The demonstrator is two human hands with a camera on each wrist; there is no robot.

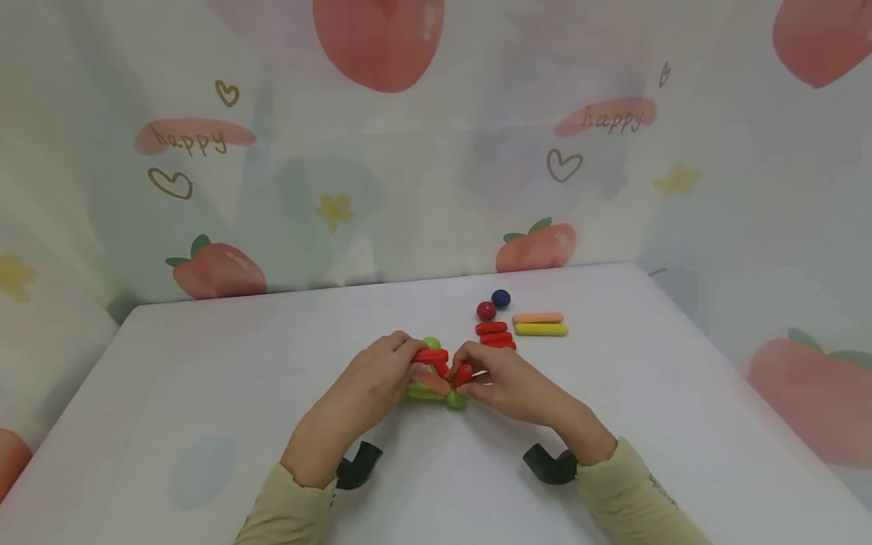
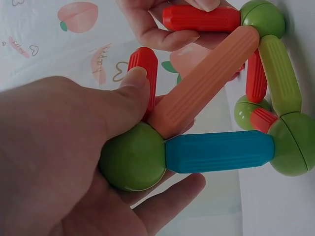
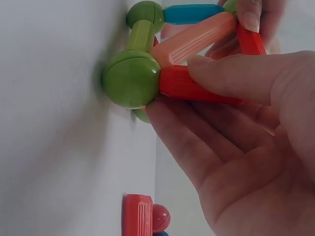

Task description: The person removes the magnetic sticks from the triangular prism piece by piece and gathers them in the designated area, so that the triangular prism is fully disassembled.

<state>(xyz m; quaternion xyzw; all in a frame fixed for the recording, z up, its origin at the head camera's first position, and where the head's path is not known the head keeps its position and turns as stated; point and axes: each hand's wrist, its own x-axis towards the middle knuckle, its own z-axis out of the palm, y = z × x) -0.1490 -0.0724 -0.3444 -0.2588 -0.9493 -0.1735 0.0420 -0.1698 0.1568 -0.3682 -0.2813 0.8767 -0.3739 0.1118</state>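
"What sort of place is this?"

"Something like a play corner, screened by cloth (image 1: pixel 422 159); home or studio, I can't tell."

"What shows it?"

"The cloth hangs behind the white table (image 1: pixel 204 363) and along both sides, patterned with fruit (image 1: pixel 219 271), hearts (image 1: pixel 170 184), yellow flowers (image 1: pixel 335 212) and the word 'happy'."

"And the play part?"

"Bright toy rods (image 1: pixel 540 330) and balls (image 1: pixel 487 311) lie on the table."

- Khaki left sleeve (image 1: pixel 286 511) and right sleeve (image 1: pixel 630 492), small dark markings (image 1: pixel 662 490) on both
- Black bent piece (image 1: pixel 364 463) beside each cuff
- Bare left hand (image 1: pixel 373 377), bare right hand (image 1: pixel 512 381)
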